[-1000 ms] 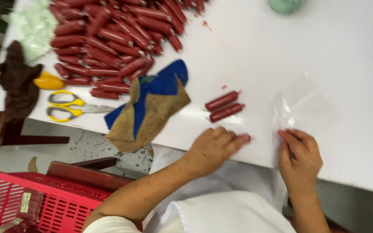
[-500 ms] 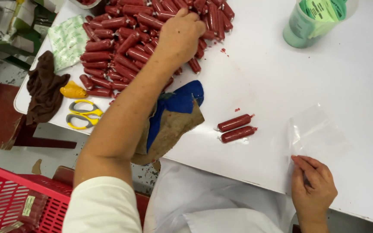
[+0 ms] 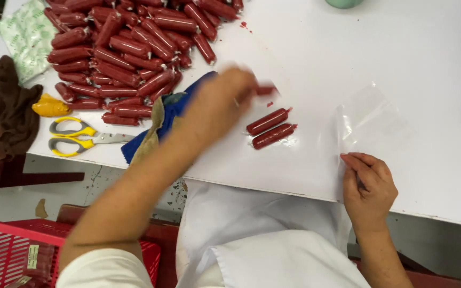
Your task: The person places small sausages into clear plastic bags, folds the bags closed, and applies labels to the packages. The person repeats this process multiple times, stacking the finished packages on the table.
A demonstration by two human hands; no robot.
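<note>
Here the left hand's (image 3: pixel 222 101) fingers pinch a red sausage (image 3: pixel 265 90).

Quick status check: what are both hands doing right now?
Left hand carrying a red sausage, blurred. Right hand pinning clear bag. Two sausages between.

Person seen from above, wearing a white short-sleeved top (image 3: pixel 108 269) and white apron (image 3: pixel 252 240), forearms bare, left hand (image 3: pixel 225 98) and right hand (image 3: pixel 369 184) ungloved.
</note>
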